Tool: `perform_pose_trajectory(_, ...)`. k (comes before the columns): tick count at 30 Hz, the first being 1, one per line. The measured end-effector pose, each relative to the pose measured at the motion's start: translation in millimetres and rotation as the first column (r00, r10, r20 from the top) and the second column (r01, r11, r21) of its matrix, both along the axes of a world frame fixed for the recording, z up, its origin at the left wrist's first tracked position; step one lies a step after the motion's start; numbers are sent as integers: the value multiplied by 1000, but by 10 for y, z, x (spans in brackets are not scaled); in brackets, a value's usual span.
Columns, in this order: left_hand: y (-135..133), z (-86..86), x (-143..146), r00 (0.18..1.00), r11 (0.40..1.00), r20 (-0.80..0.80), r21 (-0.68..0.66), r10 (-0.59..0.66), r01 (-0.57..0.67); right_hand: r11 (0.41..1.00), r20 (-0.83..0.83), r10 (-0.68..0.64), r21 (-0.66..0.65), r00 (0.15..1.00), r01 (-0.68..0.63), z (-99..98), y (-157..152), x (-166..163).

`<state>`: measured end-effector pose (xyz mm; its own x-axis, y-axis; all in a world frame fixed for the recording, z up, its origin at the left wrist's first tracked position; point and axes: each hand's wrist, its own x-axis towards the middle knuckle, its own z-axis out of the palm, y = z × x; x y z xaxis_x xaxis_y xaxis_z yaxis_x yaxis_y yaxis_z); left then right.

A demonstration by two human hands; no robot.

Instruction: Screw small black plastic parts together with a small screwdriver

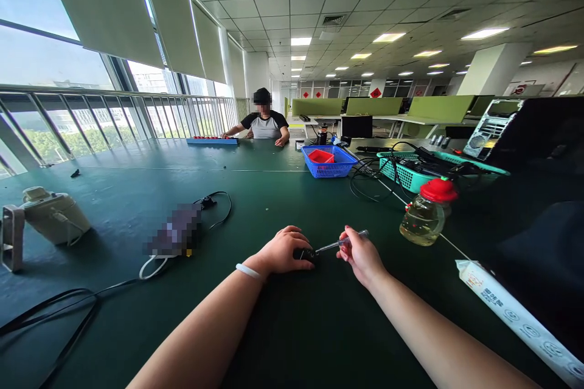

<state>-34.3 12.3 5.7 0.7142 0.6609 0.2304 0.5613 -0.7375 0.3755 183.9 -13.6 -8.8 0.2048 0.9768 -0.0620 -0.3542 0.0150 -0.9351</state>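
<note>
My left hand [285, 251], a white band around its wrist, is closed over a small black object [305, 253] on the dark green table [292, 328]. Most of that object lies under my fingers, so I cannot make out its kind. In my right hand [361, 256] is a screwdriver [327, 247] with a clear handle, gripped between thumb and fingers. It slants down to the left, and its tip meets or nearly meets the right end of the black object; contact is too small to confirm.
Left are a beige jug [57, 216], a blurred-out item [176, 231] and cables [68, 295]. Right stand a red-lidded bottle [424, 219] and a long white package [515, 310]. Beyond are a blue basket [331, 169], a green basket [406, 176] and a seated person [265, 126].
</note>
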Motion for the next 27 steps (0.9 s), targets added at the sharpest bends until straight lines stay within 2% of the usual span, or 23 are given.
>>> perform_pose_trajectory(4, 6, -12, 2, 1000, 1000, -1, -12, 7, -7, 1000, -2, 25, -5, 1000, -25, -15, -5, -16)
perform_pose_trajectory(8, -12, 17, 8, 1000, 1000, -18, -15, 19, -19, 1000, -18, -19, -23, 1000, 18, -14, -7, -15)
perform_pose_trajectory(18, -7, 3, 7, 1000, 1000, -14, -17, 23, -23, 998, 13, -60, 20, 998, 60, -5, 3, -1)
perform_pose_trajectory(27, 6, -9, 10, 1000, 1000, -11, 10, 11, -11, 998, 11, -46, 37, 999, 45, -20, 12, 1)
